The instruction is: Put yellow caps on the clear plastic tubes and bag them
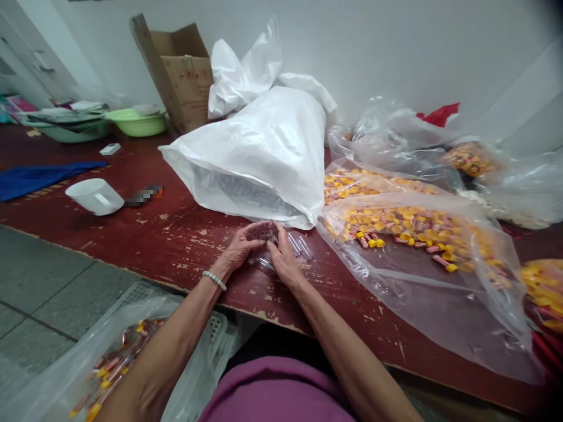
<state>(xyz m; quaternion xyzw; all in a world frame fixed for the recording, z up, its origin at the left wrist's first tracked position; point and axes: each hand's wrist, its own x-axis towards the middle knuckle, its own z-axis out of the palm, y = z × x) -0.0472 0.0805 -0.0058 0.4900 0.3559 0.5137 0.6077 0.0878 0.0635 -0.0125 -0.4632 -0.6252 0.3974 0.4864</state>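
Both hands meet over the red table point(176, 252), in front of the open mouth of a big white sack point(268, 140). My left hand point(243, 246), with a beaded bracelet at the wrist, has its fingers closed round some clear plastic tubes. My right hand point(282, 252) closes on the same clear tubes from the other side, its thumb near the left one. More clear tubes point(300, 246) lie just right of my right hand. How many tubes are held is too small to tell.
A clear bag of yellow-capped pieces point(409, 228) lies open at the right. On the left are a white mug point(94, 196), a blue cloth point(44, 176) and a green basin point(138, 122). A cardboard box point(187, 88) stands behind. Below left, a plastic-lined crate point(132, 293) holds capped pieces.
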